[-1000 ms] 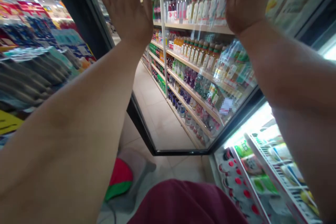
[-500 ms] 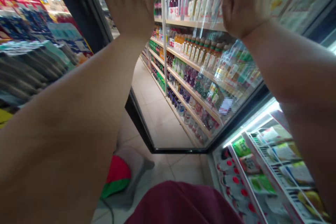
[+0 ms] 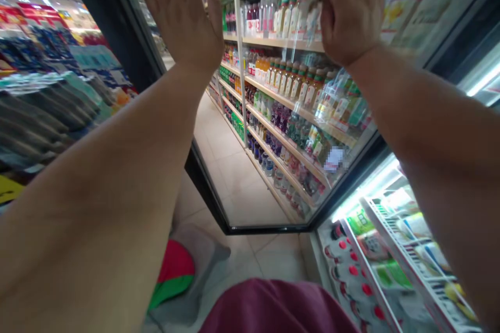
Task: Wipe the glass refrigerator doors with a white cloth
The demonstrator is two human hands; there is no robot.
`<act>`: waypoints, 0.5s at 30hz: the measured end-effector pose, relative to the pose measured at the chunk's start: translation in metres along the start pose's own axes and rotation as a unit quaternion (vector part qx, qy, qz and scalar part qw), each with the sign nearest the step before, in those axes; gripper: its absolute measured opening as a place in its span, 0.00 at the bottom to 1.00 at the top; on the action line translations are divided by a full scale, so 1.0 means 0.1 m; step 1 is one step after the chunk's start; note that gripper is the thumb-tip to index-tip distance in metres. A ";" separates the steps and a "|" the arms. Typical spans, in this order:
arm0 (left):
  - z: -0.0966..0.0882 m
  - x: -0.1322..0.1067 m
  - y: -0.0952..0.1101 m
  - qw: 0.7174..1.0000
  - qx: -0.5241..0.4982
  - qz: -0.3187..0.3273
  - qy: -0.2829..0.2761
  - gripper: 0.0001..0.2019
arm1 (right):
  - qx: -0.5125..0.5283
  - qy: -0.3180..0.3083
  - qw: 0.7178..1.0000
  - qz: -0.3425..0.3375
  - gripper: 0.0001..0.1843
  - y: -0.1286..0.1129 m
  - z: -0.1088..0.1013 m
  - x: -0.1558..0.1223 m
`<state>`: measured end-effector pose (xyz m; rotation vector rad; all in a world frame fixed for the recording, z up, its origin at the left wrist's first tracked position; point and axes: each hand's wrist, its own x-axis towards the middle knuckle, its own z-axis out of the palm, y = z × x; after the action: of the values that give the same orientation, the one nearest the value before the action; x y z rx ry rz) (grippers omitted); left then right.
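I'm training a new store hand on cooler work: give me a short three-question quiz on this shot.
1. True or false: the left hand lies flat and open on the glass door.
2. What does the right hand press on? A) a bottle B) the glass door C) a wire shelf
3. What colour are the caps at the cooler's bottom?

Key: 1 true. 2 B, its fingers curled. 3 red.
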<state>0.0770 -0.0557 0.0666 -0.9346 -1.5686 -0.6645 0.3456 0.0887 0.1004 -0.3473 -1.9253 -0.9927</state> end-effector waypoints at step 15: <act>-0.04 0.01 -0.02 0.999 -0.024 0.018 -0.022 0.32 | -0.011 0.081 0.989 0.123 0.32 0.06 0.06 -0.05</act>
<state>0.0778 -0.0599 0.0681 -1.0175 -1.5771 -0.6621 0.3482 0.0974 0.0975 -0.4897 -1.6805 -0.8514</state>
